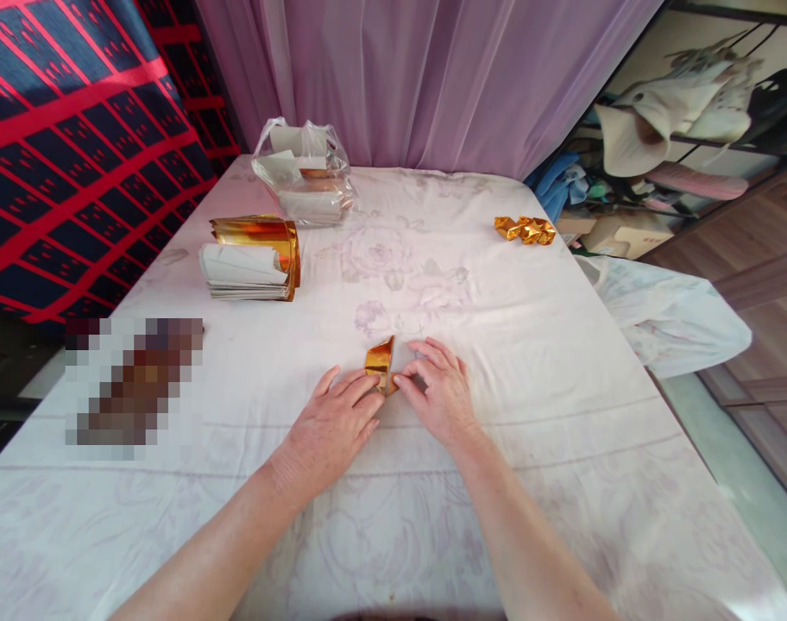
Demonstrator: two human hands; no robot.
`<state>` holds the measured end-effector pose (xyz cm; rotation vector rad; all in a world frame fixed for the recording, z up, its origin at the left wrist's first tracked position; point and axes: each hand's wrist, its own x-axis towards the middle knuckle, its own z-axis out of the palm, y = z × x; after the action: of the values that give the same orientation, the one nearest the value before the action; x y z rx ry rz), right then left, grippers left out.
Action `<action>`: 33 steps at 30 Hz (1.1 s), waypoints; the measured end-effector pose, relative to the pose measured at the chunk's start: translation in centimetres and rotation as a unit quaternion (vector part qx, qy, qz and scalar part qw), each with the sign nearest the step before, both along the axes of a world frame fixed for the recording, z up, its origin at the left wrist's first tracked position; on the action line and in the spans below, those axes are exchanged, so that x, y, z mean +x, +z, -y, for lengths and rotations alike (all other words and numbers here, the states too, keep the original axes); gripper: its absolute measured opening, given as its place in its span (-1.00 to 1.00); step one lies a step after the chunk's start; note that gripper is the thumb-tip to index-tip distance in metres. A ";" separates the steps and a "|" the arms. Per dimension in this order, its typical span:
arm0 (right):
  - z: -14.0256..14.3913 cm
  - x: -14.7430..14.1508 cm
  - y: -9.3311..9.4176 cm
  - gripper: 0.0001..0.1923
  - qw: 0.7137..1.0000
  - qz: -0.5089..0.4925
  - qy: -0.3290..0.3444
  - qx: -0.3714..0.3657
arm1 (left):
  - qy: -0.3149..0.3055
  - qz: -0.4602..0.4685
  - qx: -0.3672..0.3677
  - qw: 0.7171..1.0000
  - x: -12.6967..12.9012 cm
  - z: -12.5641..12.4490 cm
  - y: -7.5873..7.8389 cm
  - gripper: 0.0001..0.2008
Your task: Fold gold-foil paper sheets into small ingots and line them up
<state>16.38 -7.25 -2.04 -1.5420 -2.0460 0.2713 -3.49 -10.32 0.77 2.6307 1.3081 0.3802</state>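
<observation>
A: both hands down mid-desk on the small folded gold foil paper piece (380, 362); left hand (335, 418) lies flat, fingers spread, tips touching the piece's left edge, gripping nothing; right hand (437, 388) has fingers curled, pinching its right corner against the white floral cloth-covered desk (562, 448)

B: risks?

A: my read: foil is slick and springy; one flap stands up, so the crease could pop open if the left fingertips ease off; the cloth may bunch under pressure and skew the fold

B: surroundings?

A: stack of white-backed gold foil sheets (251, 259) far left; clear plastic bag of more sheets (306, 172) behind it; crumpled-looking folded gold pieces (525, 229) far right; all well apart from the hands
</observation>
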 end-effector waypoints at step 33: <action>0.1 -0.7 0.1 -0.84 0.999 0.025 -0.020 0.019 | -0.025 -0.055 0.035 0.998 -0.2 -0.3 -0.4 -0.64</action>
<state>15.68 -7.36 -1.93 -1.5800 -2.0439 0.1787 -3.67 -10.07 0.41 2.7735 1.2806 0.2828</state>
